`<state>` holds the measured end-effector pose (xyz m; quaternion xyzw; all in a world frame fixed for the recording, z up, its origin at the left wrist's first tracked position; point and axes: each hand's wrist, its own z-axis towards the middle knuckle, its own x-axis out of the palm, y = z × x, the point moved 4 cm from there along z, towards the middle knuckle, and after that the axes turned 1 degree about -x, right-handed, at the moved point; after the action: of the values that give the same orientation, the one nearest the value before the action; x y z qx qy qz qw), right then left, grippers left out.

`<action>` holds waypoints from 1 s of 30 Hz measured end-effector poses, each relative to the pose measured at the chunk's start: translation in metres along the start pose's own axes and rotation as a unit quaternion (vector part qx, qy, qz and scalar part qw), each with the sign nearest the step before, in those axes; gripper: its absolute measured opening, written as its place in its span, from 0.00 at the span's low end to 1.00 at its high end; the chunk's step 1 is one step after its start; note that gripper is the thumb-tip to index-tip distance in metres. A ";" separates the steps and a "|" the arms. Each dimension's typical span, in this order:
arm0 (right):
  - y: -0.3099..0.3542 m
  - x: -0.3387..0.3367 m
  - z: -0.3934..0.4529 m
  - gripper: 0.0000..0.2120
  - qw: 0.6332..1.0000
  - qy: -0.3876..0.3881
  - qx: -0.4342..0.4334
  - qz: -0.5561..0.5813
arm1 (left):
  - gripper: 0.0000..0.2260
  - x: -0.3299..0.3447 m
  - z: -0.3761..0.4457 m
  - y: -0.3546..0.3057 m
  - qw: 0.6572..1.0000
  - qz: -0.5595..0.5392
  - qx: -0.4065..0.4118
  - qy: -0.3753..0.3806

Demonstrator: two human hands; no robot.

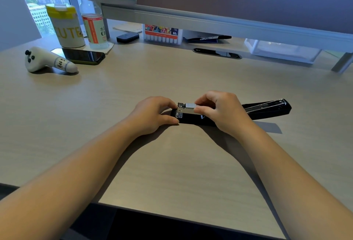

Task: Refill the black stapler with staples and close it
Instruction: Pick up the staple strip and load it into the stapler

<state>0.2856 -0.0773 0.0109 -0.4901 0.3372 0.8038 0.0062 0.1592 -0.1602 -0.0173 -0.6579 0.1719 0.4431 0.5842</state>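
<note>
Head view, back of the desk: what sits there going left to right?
White controller → yellow-lidded cup → clear bottle → small black box → marker set → clear tray.

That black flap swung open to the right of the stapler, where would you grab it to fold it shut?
Grip the open lid near its far free end, coming from above and the right. That tip lies clear of both the right hand and left hand, and being farthest from the hinge it probably swings most easily back over the staples.
</note>
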 end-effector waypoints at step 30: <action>-0.021 -0.025 -0.012 0.18 0.950 -0.039 0.068 -0.303 | 0.18 -0.020 0.008 0.024 0.994 0.079 -0.057 -0.047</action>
<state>0.3154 -0.0598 0.0158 -0.5360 0.2262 0.7576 0.2958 0.1272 -0.1650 -0.0159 -0.6530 0.1700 0.5274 0.5162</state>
